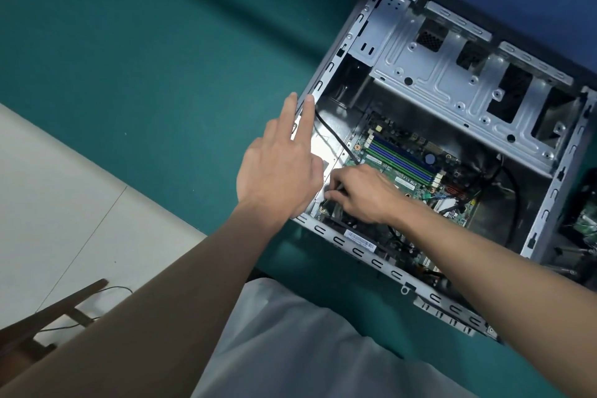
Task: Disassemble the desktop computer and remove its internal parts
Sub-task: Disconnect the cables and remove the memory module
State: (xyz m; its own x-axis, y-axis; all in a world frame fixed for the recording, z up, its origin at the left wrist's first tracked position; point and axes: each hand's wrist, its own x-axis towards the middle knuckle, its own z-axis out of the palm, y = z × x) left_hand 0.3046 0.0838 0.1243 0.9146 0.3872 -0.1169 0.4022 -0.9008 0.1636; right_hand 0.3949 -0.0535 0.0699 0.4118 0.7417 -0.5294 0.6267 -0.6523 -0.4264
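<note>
An open grey metal computer case lies on its side on a teal surface. A green motherboard with blue and green memory slots sits inside it. My left hand is spread open, fingers straight, with its fingertips on the case's left rim. My right hand reaches into the case near the board's lower left corner, its fingers curled round a thin dark thing, perhaps a cable or a tool; I cannot tell which. A black cable runs from the rim down toward that hand.
The empty drive cage fills the upper half of the case. More parts lie to the right of the case. The teal table extends left. Pale floor tiles and a wooden chair leg show at the lower left.
</note>
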